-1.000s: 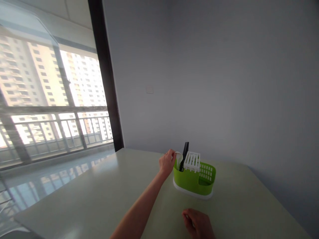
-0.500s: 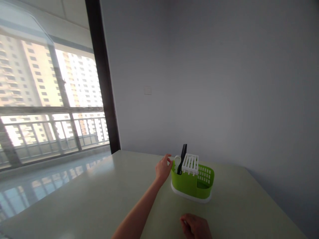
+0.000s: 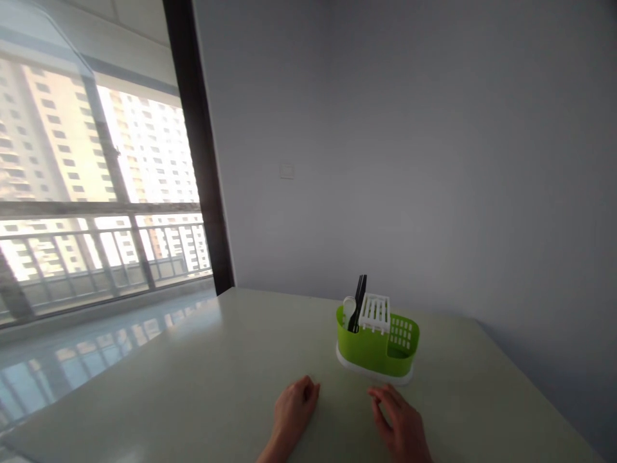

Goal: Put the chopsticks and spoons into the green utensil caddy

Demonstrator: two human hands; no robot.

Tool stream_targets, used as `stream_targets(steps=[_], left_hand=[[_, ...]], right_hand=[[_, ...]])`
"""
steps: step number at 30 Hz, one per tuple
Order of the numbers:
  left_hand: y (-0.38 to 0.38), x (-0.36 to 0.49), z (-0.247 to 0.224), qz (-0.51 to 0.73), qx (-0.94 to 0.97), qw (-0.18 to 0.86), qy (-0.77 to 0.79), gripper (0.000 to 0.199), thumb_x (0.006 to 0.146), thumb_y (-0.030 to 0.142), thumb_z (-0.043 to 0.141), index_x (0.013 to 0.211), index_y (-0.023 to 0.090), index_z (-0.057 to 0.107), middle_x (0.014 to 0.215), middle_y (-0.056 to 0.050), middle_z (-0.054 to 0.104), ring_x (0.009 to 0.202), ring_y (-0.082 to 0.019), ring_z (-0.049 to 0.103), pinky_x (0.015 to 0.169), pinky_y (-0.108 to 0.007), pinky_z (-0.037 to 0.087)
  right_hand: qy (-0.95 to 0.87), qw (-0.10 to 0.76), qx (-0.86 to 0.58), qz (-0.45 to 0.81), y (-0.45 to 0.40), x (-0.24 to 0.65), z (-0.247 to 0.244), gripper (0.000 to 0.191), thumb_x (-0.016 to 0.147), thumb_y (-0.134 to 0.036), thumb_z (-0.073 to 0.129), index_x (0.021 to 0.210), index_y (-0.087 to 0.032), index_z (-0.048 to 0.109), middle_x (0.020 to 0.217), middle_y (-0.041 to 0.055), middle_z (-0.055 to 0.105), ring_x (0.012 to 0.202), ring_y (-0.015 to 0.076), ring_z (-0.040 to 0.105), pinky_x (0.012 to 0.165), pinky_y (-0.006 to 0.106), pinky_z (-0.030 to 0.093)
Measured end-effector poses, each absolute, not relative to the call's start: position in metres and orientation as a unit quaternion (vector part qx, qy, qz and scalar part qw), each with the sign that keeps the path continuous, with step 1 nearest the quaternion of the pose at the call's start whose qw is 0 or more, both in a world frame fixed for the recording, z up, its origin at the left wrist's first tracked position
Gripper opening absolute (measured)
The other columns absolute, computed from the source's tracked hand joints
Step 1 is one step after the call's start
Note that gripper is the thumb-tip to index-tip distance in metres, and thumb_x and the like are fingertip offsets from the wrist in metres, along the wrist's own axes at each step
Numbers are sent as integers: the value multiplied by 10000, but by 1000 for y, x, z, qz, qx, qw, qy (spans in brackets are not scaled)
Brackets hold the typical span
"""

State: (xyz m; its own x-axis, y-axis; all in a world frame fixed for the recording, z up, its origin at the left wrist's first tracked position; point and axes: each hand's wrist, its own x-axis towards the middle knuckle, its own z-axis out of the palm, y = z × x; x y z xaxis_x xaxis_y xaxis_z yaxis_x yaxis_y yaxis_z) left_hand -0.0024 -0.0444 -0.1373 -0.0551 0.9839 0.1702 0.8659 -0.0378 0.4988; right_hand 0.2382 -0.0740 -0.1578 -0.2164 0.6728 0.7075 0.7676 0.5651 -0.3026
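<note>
Head view. Left hand (image 3: 292, 411) rests on the table (image 3: 193, 379), fingers loosely curled, holding nothing. Right hand (image 3: 401, 424) lies just beside it, fingers spread and slack, also empty. Both hands sit near the front of the caddy (image 3: 376, 345) without touching it.

The caddy, green on a white base, stands upright on the table toward the far side, close to the grey wall (image 3: 409, 161). Its left compartment holds a white spoon (image 3: 348, 307) and black chopsticks (image 3: 359, 297), both standing up above the rim. A white slotted insert (image 3: 375, 312) covers the middle; the right compartment's content cannot be made out.

A window (image 3: 91, 193) with a railing lies to the left.
</note>
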Motion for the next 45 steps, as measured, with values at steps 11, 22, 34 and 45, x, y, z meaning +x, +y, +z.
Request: stream_targets(steps=[11, 22, 34, 45], left_hand=[[-30, -5, -148, 265, 698, 108, 657, 304, 869, 385, 384, 689, 202, 546, 646, 14, 603, 604, -116, 531, 526, -205, 249], [-30, -4, -149, 259, 701, 119, 654, 326, 874, 392, 368, 710, 193, 569, 677, -4, 623, 628, -119, 554, 541, -208, 266], [-27, -3, -155, 262, 708, 105, 647, 340, 870, 423, 367, 697, 200, 556, 676, -6, 630, 614, -124, 553, 530, -208, 244], [-25, -7, -155, 245, 712, 104, 649, 355, 872, 437, 348, 696, 203, 548, 679, -8, 636, 623, -132, 565, 534, -217, 257]], right_hand=[[-686, 282, -624, -248, -36, 283, -123, 232, 881, -367, 442, 989, -201, 564, 987, 98, 592, 887, 253, 576, 631, 340, 502], [-696, 225, -624, -274, -25, 327, -116, 232, 881, -341, 453, 782, -196, 603, 838, 94, 604, 880, 254, 546, 690, 338, 463], [-713, 195, -634, -230, -40, 467, -132, 373, 887, -450, 382, 928, -164, 617, 934, 111, 610, 945, 267, 526, 854, 397, 426], [-711, 208, -646, -183, -42, 521, -132, 441, 851, -498, 398, 961, -148, 643, 986, 135, 628, 982, 275, 543, 893, 394, 417]])
